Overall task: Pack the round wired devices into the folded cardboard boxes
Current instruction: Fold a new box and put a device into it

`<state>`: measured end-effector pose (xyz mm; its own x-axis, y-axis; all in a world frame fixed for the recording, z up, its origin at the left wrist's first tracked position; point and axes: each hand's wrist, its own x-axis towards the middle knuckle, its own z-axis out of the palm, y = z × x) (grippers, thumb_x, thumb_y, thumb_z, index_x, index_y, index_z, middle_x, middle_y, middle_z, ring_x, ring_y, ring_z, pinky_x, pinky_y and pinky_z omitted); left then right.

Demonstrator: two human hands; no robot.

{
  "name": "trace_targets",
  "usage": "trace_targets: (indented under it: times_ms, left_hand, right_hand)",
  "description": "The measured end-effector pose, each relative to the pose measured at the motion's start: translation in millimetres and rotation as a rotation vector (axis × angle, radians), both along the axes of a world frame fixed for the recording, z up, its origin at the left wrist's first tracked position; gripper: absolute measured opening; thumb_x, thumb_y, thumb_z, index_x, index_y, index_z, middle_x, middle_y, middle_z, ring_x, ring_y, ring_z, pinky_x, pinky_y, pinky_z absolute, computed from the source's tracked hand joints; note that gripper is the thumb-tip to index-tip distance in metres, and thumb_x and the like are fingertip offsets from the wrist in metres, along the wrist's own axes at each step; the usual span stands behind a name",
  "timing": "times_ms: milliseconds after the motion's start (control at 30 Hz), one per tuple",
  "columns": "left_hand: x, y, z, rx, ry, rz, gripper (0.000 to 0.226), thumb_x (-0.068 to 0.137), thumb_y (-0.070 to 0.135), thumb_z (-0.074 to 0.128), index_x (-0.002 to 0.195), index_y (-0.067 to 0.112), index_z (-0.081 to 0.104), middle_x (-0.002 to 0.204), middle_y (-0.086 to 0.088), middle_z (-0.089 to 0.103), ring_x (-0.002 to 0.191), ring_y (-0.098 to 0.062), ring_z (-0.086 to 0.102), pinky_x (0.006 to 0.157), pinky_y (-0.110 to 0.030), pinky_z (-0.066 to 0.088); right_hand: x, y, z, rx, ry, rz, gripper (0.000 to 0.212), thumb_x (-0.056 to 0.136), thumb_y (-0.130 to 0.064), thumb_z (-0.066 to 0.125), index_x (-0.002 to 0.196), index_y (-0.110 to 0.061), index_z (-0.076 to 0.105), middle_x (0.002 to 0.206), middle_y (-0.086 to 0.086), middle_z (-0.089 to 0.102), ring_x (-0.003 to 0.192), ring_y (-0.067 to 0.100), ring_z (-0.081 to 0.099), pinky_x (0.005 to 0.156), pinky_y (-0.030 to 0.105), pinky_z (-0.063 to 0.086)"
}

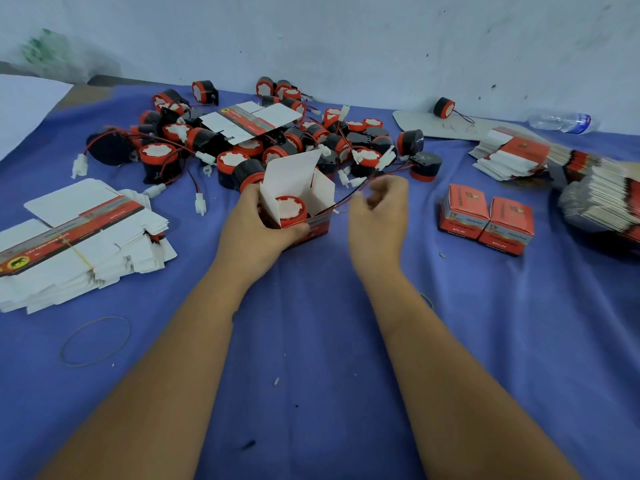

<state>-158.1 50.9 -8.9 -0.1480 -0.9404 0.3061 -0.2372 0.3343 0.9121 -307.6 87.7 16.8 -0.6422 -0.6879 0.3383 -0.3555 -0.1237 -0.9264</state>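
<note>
Left hand (pixel 256 225) gripping open box (pixel 304 202) mid-table (pixel 311 341), fingers curled round its near-left corner. Device (pixel 292 210) sitting inside box, red rim up. Right hand (pixel 379 213) just right of box, blurred, fingers curled, seemingly pinching wire (pixel 346 197) trailing from box. Device pile (pixel 263 140) far behind. Two closed boxes (pixel 485 218) right. Flat cartons (pixel 83 240) stacked left.

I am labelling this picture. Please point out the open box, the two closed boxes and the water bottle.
open box (pixel 320 226): head view, red front wall
closed boxes (pixel 464 211): head view, top of the left one
water bottle (pixel 557 122): head view, clear middle
</note>
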Motion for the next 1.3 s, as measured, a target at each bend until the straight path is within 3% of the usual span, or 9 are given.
trace_targets:
  times_ms: [133,367,467,633,700,800,867,1100,1300]
  left_hand:
    - [4,0,2,0.017,-0.026,-0.111,0.060,0.074,0.021,0.085,0.124,0.026,0.052,0.117,0.014,0.064,0.104,0.000,0.061,0.078,-0.012,0.048]
    - [2,-1,1,0.046,-0.027,-0.109,0.062,0.075,0.024,0.084,0.128,0.025,0.051,0.120,0.009,0.063,0.109,-0.010,0.061,0.090,-0.029,0.053]
    - [2,-1,0,0.040,0.000,-0.088,0.064,0.074,0.025,0.085,0.128,0.026,0.050,0.118,0.012,0.064,0.107,-0.008,0.062,0.088,-0.027,0.053]
    - [1,-2,1,0.037,0.020,-0.043,0.068,0.073,0.026,0.085,0.131,0.026,0.049,0.119,0.013,0.064,0.107,-0.004,0.061,0.087,-0.025,0.052]
    - [2,-2,1,0.050,0.023,-0.058,0.065,0.074,0.023,0.085,0.129,0.027,0.050,0.117,0.014,0.064,0.106,-0.003,0.061,0.087,-0.026,0.053]
    - [6,-3,2,0.061,0.005,-0.107,0.060,0.075,0.020,0.084,0.125,0.030,0.052,0.117,0.013,0.065,0.106,-0.004,0.061,0.083,-0.022,0.053]
    - [8,-2,4,0.065,-0.010,-0.141,0.057,0.075,0.019,0.084,0.121,0.034,0.053,0.113,0.016,0.065,0.102,0.001,0.062,0.075,-0.011,0.050]
    - [14,-3,8,0.102,-0.055,-0.308,0.059,0.074,0.013,0.084,0.119,0.038,0.054,0.118,0.014,0.066,0.107,-0.002,0.062,0.089,-0.022,0.052]
    - [18,-6,11,0.162,-0.059,-0.372,0.062,0.076,0.010,0.082,0.124,0.034,0.052,0.124,0.011,0.064,0.114,-0.005,0.060,0.094,-0.024,0.050]
  right_hand:
    - [-19,-1,9,-0.071,-0.448,0.109,0.020,0.095,-0.020,0.061,0.114,-0.021,0.054,0.069,-0.005,0.048,0.058,0.009,0.046,0.056,0.021,0.043]
    - [-1,4,17,-0.244,0.385,0.134,0.037,0.094,-0.030,0.060,0.074,0.001,0.066,0.074,-0.003,0.042,0.072,0.014,0.041,0.062,0.031,0.036]
    - [6,8,22,-0.145,0.650,0.094,0.053,0.096,-0.043,0.050,0.054,-0.012,0.058,0.060,-0.008,0.037,0.060,0.009,0.036,0.054,0.032,0.031]
    - [7,16,31,-0.020,0.261,0.329,0.037,0.093,-0.037,0.060,0.075,-0.006,0.066,0.056,0.004,0.050,0.056,0.008,0.040,0.057,0.037,0.040]
    - [6,22,36,-0.069,0.098,0.468,0.040,0.094,-0.041,0.052,0.079,-0.009,0.070,0.065,0.006,0.059,0.064,0.006,0.050,0.068,0.025,0.046]
    - [1,24,37,-0.024,-0.008,0.551,0.053,0.089,-0.052,0.039,0.085,-0.015,0.076,0.087,0.014,0.069,0.100,0.019,0.059,0.102,0.028,0.036]
    - [0,24,36,0.057,-0.036,0.561,0.056,0.084,-0.058,0.032,0.086,-0.027,0.078,0.104,-0.002,0.072,0.125,0.024,0.041,0.105,0.025,0.022]
    - [-4,14,23,0.118,0.448,0.325,0.015,0.092,-0.029,0.062,0.093,-0.037,0.075,0.087,-0.024,0.047,0.100,-0.035,0.015,0.110,0.044,0.017]
    - [-6,8,18,0.031,0.481,0.319,0.026,0.090,-0.014,0.064,0.101,-0.035,0.054,0.078,-0.008,0.067,0.110,-0.002,0.045,0.106,0.036,0.015]
